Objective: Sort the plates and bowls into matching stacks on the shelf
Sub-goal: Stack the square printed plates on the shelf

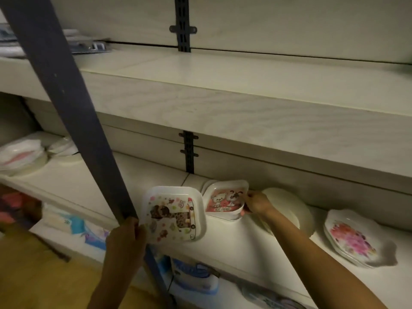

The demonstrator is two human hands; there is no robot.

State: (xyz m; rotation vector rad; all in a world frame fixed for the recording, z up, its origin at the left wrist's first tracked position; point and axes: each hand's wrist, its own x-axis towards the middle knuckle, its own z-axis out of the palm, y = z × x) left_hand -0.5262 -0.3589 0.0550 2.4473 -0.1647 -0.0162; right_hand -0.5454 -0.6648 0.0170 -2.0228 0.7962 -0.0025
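Note:
My left hand (127, 234) grips the near left corner of a square white plate with a brown cartoon print (175, 214), tilted up over the white shelf (249, 244). My right hand (256, 202) pinches the right edge of a square plate with a red puppy picture (225, 198), which tops a small stack of like plates. Right of that hand stands a stack of plain round white plates (294, 210). Farther right lies a stack of wavy-edged plates with pink flowers (352, 239).
A dark metal upright (73, 103) crosses diagonally in front, close to my left hand. White bowls and plates (24, 155) sit at the shelf's far left. An upper shelf (245, 94) overhangs. Packaged goods (194, 277) fill the shelf below.

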